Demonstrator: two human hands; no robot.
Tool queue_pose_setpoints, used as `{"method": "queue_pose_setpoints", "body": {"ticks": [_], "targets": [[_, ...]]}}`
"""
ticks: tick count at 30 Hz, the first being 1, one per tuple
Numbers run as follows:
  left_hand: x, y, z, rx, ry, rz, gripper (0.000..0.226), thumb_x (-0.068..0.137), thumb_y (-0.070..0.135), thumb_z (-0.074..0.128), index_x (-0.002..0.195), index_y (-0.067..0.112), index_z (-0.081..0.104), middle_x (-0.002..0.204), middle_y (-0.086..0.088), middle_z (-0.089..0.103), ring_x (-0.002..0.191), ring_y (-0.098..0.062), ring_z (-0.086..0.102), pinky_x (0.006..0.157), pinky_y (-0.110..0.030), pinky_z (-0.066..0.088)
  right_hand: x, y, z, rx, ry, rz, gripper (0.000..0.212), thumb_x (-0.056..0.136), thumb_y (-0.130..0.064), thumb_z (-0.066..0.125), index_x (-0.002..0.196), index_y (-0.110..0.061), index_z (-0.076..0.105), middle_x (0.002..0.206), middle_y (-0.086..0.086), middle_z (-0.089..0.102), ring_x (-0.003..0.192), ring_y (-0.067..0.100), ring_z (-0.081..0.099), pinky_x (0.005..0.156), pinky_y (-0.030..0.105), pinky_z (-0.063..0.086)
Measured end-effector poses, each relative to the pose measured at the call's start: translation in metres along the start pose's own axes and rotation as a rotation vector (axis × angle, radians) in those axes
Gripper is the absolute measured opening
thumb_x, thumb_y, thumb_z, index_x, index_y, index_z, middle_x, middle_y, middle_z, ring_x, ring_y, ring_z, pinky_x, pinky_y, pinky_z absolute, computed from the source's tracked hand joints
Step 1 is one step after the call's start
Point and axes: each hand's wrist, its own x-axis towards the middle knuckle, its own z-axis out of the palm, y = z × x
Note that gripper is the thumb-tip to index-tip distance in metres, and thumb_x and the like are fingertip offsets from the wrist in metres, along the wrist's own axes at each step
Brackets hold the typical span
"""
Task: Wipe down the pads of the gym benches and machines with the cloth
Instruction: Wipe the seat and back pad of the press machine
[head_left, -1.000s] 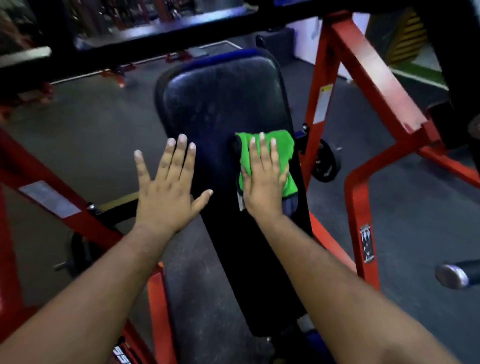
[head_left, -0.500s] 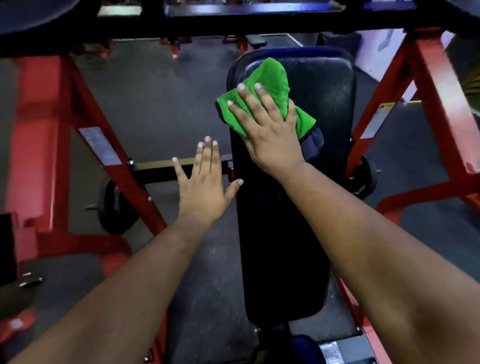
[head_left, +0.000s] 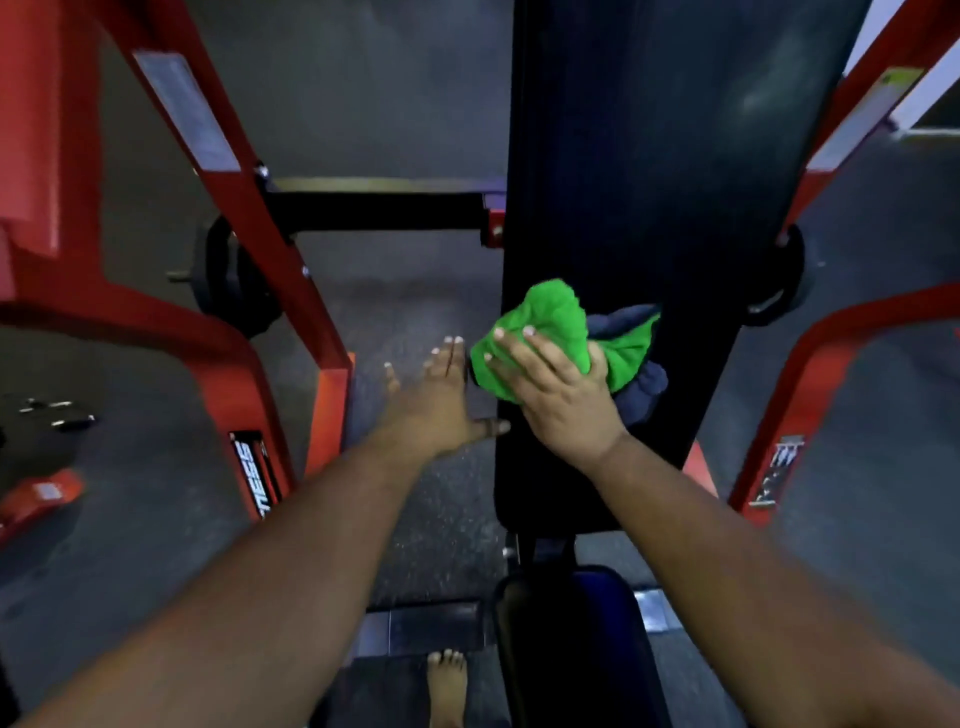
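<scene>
Your green cloth (head_left: 558, 332) sits bunched on the black bench pad (head_left: 675, 208) near its left edge—gripped under your right hand (head_left: 556, 389)—while your left hand (head_left: 441, 400) hovers flat, fingers spread, just beside it, by the red frame (head_left: 249, 291) lettered "NESS".

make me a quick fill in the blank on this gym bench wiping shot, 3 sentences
1. The right hand presses a cloth whose main colour is ____.
2. The cloth lies on the long black back pad, near its ____ edge as seen in the picture.
3. The left hand, fingers spread and straight, holds ____.

Missing words: green; left; nothing
</scene>
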Motion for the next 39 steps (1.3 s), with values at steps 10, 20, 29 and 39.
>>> {"method": "queue_pose_setpoints", "body": {"ticks": [10, 20, 29, 39], "targets": [[-0.021, 0.019, -0.005, 0.373, -0.217, 0.197, 0.117, 0.084, 0.081, 0.049, 0.161, 0.011, -0.003, 0.171, -0.003, -0.006, 0.157, -0.019, 0.004, 0.120, -0.067, 0.005, -0.140, -0.094, 0.023, 0.309, -0.361, -0.023, 0.044, 0.081, -0.029, 0.068, 0.125, -0.028, 0.070, 0.136, -0.006, 0.064, 0.131, 0.018, 0.049, 0.095, 0.060, 0.045], [-0.151, 0.088, -0.070, -0.275, -0.026, 0.044, 0.055, 0.098, 0.065, 0.041, 0.102, 0.015, 0.064, 0.102, -0.006, 0.066, 0.105, -0.028, 0.062, 0.073, -0.030, 0.043, -0.087, -0.035, -0.153, 0.676, -0.123, 0.713, 0.037, 0.094, -0.043, 0.060, 0.128, -0.028, 0.065, 0.132, -0.008, 0.058, 0.127, 0.019, 0.052, 0.096, 0.049, 0.047], [-0.267, 0.192, -0.046, -1.091, 0.074, 0.059, 0.023, 0.087, 0.028, 0.069, 0.091, 0.006, 0.066, 0.075, -0.005, 0.060, 0.072, -0.019, 0.050, 0.068, -0.033, 0.038, -0.168, -0.018, -0.303, 0.906, 0.008, 0.778, 0.062, 0.074, -0.053, 0.079, 0.128, -0.028, 0.063, 0.138, -0.004, 0.049, 0.135, 0.010, 0.044, 0.112, 0.031, 0.034], [-0.337, 0.413, -0.026, -1.157, -0.044, 0.390, 0.011, 0.096, 0.009, 0.054, 0.091, 0.016, 0.060, 0.076, 0.001, 0.055, 0.073, -0.012, 0.047, 0.066, -0.026, 0.038, -0.357, 0.097, -0.411, 1.155, 0.235, 1.154, 0.072, 0.083, -0.044, 0.076, 0.145, -0.024, 0.045, 0.137, -0.029, 0.048, 0.127, 0.003, 0.053, 0.102, 0.020, 0.046]]}}
